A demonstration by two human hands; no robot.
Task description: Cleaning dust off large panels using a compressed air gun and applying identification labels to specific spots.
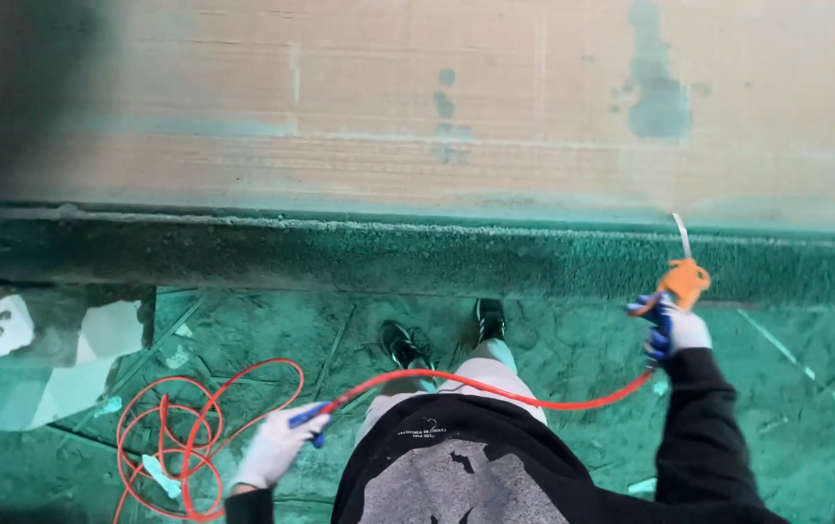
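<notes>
The right hand (677, 330) is closed on an orange spray gun (683, 281) aimed at the wall (388, 107), while the left hand (277, 446) pinches the red hose (495, 386), which looks light and limp, best held near the gun, coiling on the floor (553, 340).

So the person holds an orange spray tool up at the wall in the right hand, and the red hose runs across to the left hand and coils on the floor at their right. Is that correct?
Not quite. The head view shows the red hose coiling on the floor at the person's left, beside the left hand, not at their right. The rest holds: the right hand holds the orange spray tool up at the wall, and the hose runs across to the left hand.
</notes>
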